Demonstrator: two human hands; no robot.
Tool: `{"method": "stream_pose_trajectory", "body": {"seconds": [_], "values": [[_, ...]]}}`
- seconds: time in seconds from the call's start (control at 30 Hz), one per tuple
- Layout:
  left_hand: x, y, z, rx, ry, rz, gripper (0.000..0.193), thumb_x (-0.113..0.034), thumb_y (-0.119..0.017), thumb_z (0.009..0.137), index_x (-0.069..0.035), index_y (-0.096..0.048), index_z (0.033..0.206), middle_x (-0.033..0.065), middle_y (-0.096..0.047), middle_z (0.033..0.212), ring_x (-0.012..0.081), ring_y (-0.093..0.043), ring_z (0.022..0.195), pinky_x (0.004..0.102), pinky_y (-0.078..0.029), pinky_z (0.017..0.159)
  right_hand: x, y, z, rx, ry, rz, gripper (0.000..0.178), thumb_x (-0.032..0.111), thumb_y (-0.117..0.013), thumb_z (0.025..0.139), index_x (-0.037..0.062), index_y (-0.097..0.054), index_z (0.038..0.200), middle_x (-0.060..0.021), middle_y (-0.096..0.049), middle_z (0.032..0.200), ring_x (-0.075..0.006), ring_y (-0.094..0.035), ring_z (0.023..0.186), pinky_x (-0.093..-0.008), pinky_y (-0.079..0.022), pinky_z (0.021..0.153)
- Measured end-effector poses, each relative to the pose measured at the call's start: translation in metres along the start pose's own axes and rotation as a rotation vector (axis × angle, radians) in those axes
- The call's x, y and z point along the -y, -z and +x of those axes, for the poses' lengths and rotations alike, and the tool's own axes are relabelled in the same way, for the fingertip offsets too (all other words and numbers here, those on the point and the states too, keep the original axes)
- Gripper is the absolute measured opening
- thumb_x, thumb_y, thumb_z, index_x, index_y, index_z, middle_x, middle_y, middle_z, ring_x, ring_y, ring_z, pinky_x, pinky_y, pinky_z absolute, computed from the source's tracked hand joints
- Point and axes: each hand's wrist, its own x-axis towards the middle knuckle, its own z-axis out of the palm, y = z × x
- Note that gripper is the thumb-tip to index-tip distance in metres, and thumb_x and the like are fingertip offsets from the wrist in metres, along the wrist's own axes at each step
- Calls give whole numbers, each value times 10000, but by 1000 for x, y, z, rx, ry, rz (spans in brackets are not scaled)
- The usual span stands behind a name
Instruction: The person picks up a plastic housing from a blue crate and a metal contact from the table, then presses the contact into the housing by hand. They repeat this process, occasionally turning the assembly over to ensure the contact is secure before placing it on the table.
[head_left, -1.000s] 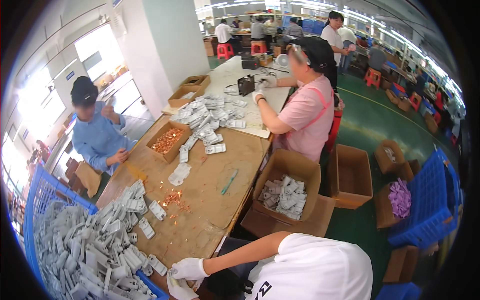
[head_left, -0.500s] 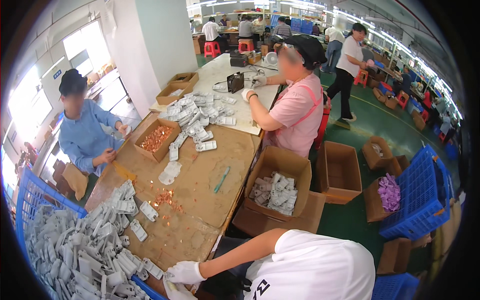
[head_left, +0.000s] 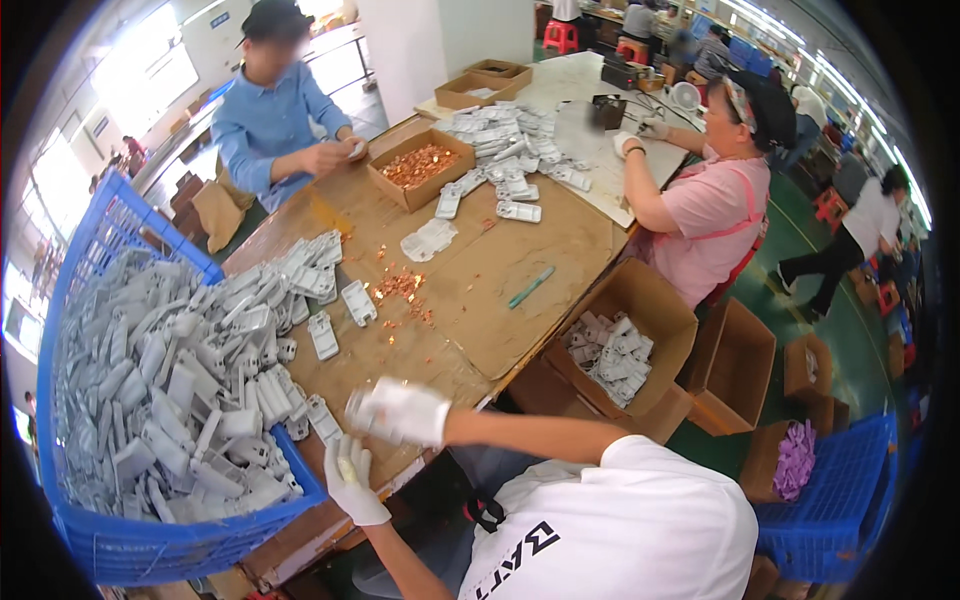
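My right hand point(head_left: 402, 412), in a white glove, is over the near edge of the wooden table point(head_left: 455, 375). Its fingers are smeared by motion, and whether it holds anything is unclear. Just below it is my left hand point(head_left: 352, 484), also gloved, fingers stretched upward and apart, with a yellowish patch near the thumb. Left of both hands, pale grey plastic casings point(head_left: 180, 370) fill a blue crate point(head_left: 180, 545) and spill onto the tabletop. Two loose casings point(head_left: 323, 336) lie beyond my hands, beside scattered copper-coloured bits point(head_left: 400, 288).
Farther along the table stand a cardboard box of copper-coloured pieces point(head_left: 420, 165), more casings point(head_left: 510, 140) and a green pen-like tool point(head_left: 531, 286). A co-worker in blue point(head_left: 265, 125) and one in pink point(head_left: 700, 200) sit there. Cardboard boxes point(head_left: 735, 365) stand on the right.
My view has swung left and down, so the scene sits farther right. My hands, together at the crate's corner before, are now apart, the right one raised over the table edge.
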Motion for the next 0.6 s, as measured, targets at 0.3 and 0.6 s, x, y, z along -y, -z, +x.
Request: {"method": "stream_pose_trajectory", "body": {"seconds": [0.3, 0.6], "values": [[11, -3, 9, -133, -443, 1541, 541, -90, -643, 819, 12, -452, 1315, 223, -422, 1401, 415, -368, 1310, 479, -303, 1099, -237, 314, 78, -428, -485, -904, 211, 205, -586, 841, 167, -650, 1038, -157, -630, 1039, -326, -622, 940, -453, -511, 791], [-9, -34, 18, -135, -478, 1453, 521, -92, -669, 800, 5, -486, 1278, 234, -429, 1365, 450, -398, 1254, 494, -328, 1071, -143, 213, 39, 36, -59, -651, 185, 61, -585, 795, 141, -644, 952, -74, -613, 927, -298, -606, 860, -395, -511, 768]]}}
